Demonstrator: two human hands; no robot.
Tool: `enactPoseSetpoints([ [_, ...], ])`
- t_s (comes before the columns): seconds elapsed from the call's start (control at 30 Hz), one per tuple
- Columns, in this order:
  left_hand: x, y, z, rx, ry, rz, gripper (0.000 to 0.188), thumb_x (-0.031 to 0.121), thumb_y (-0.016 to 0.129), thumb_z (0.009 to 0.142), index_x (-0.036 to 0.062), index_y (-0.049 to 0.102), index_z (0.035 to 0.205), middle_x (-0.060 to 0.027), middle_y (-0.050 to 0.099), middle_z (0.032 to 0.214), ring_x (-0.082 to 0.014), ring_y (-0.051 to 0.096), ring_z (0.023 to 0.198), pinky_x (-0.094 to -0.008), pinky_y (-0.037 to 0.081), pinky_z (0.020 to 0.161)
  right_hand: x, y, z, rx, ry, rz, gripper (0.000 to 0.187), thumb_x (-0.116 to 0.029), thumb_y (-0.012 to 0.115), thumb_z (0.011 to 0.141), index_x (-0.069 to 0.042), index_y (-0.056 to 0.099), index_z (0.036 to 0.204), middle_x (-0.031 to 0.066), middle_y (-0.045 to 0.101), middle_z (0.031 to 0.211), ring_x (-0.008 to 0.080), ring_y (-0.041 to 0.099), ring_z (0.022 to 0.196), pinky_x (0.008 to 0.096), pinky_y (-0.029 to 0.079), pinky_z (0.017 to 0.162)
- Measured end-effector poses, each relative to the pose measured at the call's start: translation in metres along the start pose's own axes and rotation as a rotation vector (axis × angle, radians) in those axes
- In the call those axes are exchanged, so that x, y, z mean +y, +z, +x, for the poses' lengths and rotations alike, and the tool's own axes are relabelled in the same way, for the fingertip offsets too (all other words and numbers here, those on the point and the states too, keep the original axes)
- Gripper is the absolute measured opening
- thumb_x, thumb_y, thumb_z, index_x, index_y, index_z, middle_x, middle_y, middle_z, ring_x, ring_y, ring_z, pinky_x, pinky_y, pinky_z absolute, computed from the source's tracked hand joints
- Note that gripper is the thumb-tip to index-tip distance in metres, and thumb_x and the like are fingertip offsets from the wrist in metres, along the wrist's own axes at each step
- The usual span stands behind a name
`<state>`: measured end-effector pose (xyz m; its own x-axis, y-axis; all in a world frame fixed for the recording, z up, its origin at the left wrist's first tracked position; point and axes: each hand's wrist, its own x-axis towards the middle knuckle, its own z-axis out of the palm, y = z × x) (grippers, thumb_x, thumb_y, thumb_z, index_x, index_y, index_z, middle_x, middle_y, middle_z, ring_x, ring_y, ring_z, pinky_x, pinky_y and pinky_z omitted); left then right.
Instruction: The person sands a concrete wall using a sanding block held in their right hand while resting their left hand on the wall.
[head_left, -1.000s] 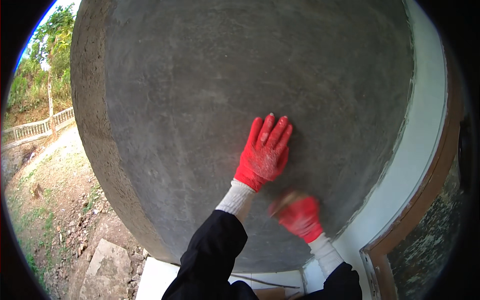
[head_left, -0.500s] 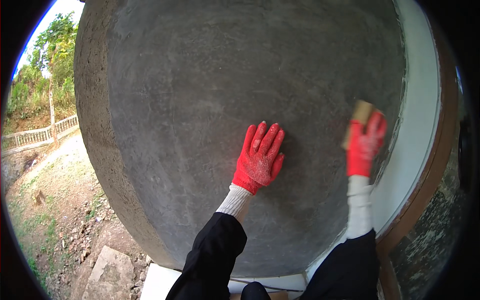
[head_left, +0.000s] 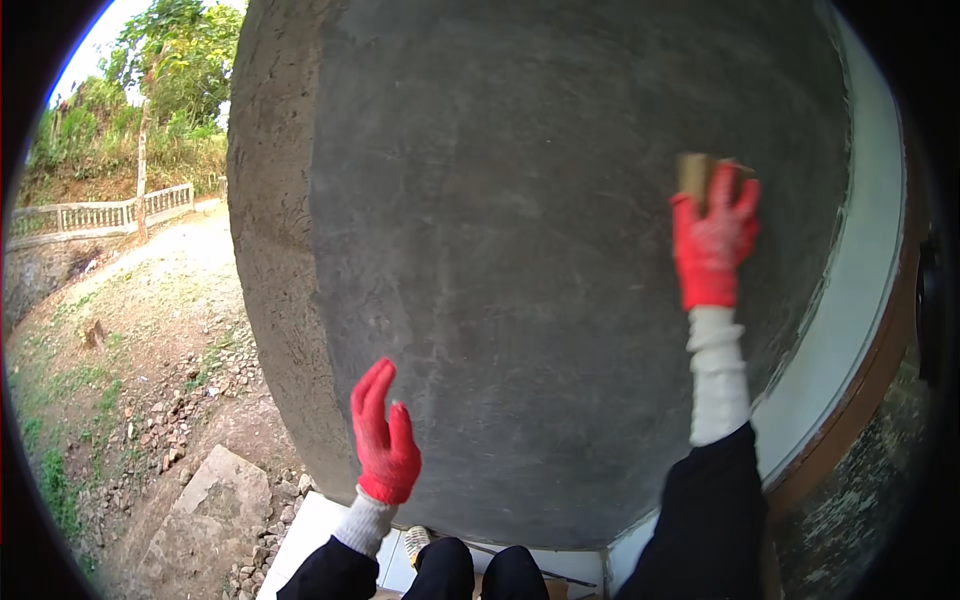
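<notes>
A dark grey plastered wall [head_left: 540, 330] fills most of the head view. Up at its right side my right hand [head_left: 712, 245], in a red-coated glove with a white cuff, grips a tan rectangular block [head_left: 693, 175]. The block appears to lie against the plaster; the fingers over it are slightly blurred, and its exact kind cannot be told. Lower left, my left hand [head_left: 386, 445], gloved the same way, holds nothing. Its fingers point up with the thumb apart, and it seems to hover in front of the wall.
A rough unsmoothed strip [head_left: 275, 220] borders the plaster on the left; a pale frame [head_left: 865, 260] curves along the right. Below are white tiles [head_left: 310, 540] and my knees [head_left: 445, 570]. Outside left lie rubble, a concrete slab [head_left: 215, 505] and a white balustrade [head_left: 100, 215].
My left hand has come off the wall and moved down and left. My right hand has shifted up with the block. The whole view has swung somewhat left.
</notes>
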<state>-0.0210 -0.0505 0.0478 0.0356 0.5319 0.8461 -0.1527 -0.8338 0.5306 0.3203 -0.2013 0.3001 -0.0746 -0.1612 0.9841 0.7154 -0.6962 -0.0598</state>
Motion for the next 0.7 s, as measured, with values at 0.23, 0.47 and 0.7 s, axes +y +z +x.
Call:
enactPoseSetpoints([
  [0.23,0.022,-0.032,-0.048,-0.161,-0.075,-0.031,0.049,-0.002,0.063,0.088,0.0029,0.061,0.137,-0.0193,0.057,0.141,-0.0354,0.054,0.131,-0.0418,0.042,0.112,-0.136,-0.015,-0.26,-1.076,-0.527,1.288,0.044,-0.021,0.043,0.103,-0.025,0.052,0.146,0.0094,0.054,0.147,0.0299,0.052,0.134,0.0515,0.037,0.117],
  [0.47,-0.01,-0.139,-0.075,0.034,-0.25,0.194,0.043,0.003,0.058,0.093,0.0003,0.059,0.137,-0.0205,0.058,0.138,-0.0348,0.055,0.129,-0.0426,0.042,0.111,-0.169,0.011,-0.044,-0.211,-0.813,0.364,0.058,-0.029,0.076,0.074,-0.017,0.067,0.131,0.0191,0.052,0.147,0.0413,0.055,0.12,0.052,0.049,0.099],
  [0.7,0.007,-0.121,-0.082,0.061,-0.234,0.108,0.045,0.0,0.061,0.09,0.0004,0.061,0.135,-0.0206,0.059,0.138,-0.0357,0.057,0.128,-0.0427,0.044,0.11,-0.248,0.022,-0.068,-0.211,-0.66,0.375,0.058,-0.031,0.071,0.083,-0.014,0.06,0.138,0.0156,0.049,0.15,0.0421,0.052,0.126,0.0504,0.043,0.108],
])
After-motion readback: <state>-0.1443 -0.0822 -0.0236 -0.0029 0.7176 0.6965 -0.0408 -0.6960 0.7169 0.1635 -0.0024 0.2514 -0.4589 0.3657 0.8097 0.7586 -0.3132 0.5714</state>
